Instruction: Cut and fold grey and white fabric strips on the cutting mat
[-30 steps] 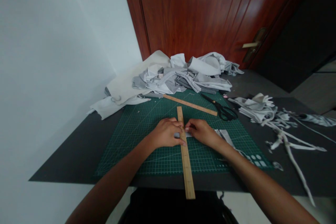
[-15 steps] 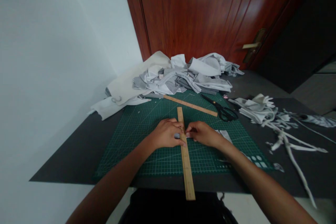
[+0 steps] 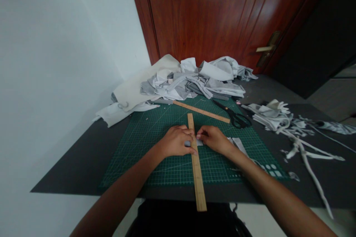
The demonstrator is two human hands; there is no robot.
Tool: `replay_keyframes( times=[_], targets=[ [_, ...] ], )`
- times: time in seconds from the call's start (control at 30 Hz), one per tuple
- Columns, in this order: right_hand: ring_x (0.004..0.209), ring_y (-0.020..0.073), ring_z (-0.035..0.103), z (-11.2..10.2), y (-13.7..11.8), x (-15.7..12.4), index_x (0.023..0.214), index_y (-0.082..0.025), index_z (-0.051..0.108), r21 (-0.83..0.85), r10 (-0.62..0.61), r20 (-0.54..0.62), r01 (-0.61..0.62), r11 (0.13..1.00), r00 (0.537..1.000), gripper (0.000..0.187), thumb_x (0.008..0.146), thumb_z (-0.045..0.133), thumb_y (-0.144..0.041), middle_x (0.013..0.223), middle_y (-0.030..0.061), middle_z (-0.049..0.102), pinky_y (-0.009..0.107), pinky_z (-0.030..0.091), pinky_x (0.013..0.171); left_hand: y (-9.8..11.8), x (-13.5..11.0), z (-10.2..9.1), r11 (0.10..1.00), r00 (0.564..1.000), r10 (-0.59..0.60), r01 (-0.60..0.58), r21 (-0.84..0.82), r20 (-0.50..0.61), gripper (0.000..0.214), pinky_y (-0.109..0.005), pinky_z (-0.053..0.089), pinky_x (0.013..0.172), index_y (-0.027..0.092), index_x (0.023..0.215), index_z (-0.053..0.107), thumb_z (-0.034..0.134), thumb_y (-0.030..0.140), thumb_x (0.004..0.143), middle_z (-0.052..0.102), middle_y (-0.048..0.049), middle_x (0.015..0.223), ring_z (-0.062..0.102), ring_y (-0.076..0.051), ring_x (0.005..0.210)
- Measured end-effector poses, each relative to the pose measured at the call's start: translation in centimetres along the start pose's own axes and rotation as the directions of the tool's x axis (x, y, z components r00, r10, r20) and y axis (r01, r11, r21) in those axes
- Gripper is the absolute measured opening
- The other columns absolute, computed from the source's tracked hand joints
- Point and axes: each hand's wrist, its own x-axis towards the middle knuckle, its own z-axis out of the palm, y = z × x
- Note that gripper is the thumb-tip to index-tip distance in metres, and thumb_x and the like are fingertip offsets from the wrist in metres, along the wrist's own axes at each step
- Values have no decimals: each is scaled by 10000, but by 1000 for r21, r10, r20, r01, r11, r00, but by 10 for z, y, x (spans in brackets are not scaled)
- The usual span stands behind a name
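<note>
A wooden ruler (image 3: 197, 177) lies lengthwise across the green cutting mat (image 3: 167, 172), its near end jutting past the table's front edge. My left hand (image 3: 177, 141) presses it down, fingers across the upper part and thumb along its side. Beneath the ruler is a small grey fabric strip (image 3: 199, 143), showing on both sides of it. My right hand (image 3: 213, 139) is pinched close to the ruler's right edge, just above the strip. What its fingertips hold, if anything, is too small to tell. Another pale fabric strip (image 3: 239, 144) lies beyond the right wrist.
Black scissors (image 3: 236, 117) and a second wooden ruler (image 3: 201, 111) rest on the mat's far part. Behind them is a heap of grey and white fabric (image 3: 191, 81). Fabric scraps (image 3: 271, 114) and white cords (image 3: 308, 163) lie on the right of the dark table (image 3: 75, 166).
My right fingertips have shifted slightly up and away along the ruler's edge, uncovering more of the grey fabric strip. The left hand and ruler stay in place.
</note>
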Motion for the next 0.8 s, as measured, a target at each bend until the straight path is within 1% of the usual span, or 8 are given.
replay_keyframes(
  times=[0.13,0.23,0.4,0.5,0.57,0.63,0.7,0.8],
  targets=[
    [681,164,639,1,-4,-2,817,-197,706,-41,-27,-13,26,999,1000,106,859,624,-145,736,9,715,266,442,679,0,0,0,1000,1000,10,-10,-1,-10,273,-309,451,814,271,833,745,854,504,740,713,40,1003,614,-182,924],
    [643,155,627,1,-7,-5,791,-200,694,-26,-14,10,15,1000,1000,111,856,626,-141,698,-4,696,255,433,646,-1,-1,0,999,999,37,-37,0,-14,261,-302,447,807,263,829,735,847,487,756,713,41,989,617,-175,908],
    [518,120,566,0,-10,-11,759,-191,665,63,63,124,-71,996,990,115,822,629,-101,611,-36,640,228,401,540,-3,-1,1,1000,999,25,-25,-10,-20,270,-300,446,823,264,861,730,864,465,740,715,44,966,625,-173,908],
    [504,116,558,-4,-10,-12,779,-183,668,158,101,253,-144,977,962,73,812,638,-125,628,-33,646,220,396,495,-2,-1,1,1000,999,30,-30,-10,-25,263,-297,446,809,257,826,727,863,465,742,716,46,967,619,-166,883],
    [511,118,556,-9,-7,-10,790,-180,668,221,96,302,-168,961,948,30,812,653,-165,638,-31,646,224,404,493,-2,-1,1,999,999,36,-36,-7,-29,274,-296,448,803,247,809,722,865,470,739,718,43,970,618,-165,873],
    [528,122,560,-15,-2,-6,802,-178,669,244,83,264,-149,958,961,27,818,659,-199,640,-31,641,230,422,521,-3,-1,2,999,999,32,-32,4,-33,297,-300,453,799,239,798,715,867,486,729,716,36,959,618,-173,874],
    [553,129,575,-23,8,0,815,-177,672,204,82,166,-115,972,983,51,831,657,-222,655,-24,644,239,440,558,-4,-2,2,999,999,38,-38,5,-34,304,-306,457,807,237,802,714,856,497,736,714,28,970,620,-181,886],
    [665,165,631,-33,25,8,809,-179,676,9,73,-46,-72,997,996,54,848,652,-208,729,12,684,271,471,651,-9,-3,1,997,998,61,-62,-34,-30,245,-317,463,851,239,845,722,814,461,794,717,22,1019,631,-182,914]
  ],
)
